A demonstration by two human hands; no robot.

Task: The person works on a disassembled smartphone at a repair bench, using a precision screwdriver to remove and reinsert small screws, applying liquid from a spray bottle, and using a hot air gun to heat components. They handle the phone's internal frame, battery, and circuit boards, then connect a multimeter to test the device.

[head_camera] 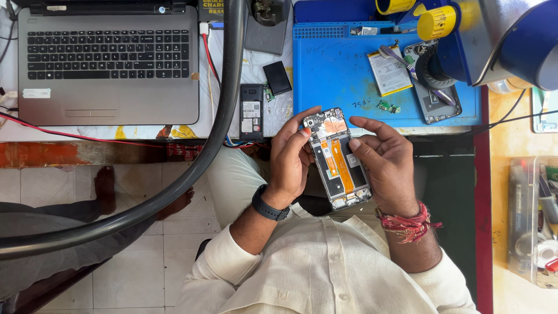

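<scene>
Cluttered repair surface: grey laptop at left, blue rubber work mat at right. Left hand and right hand together clamped an opened black smartphone with orange ribbon cables, held above the lap, just below the mat.

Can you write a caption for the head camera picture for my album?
Both hands, left hand and right hand, hold an opened phone beside a blue mat.
</scene>
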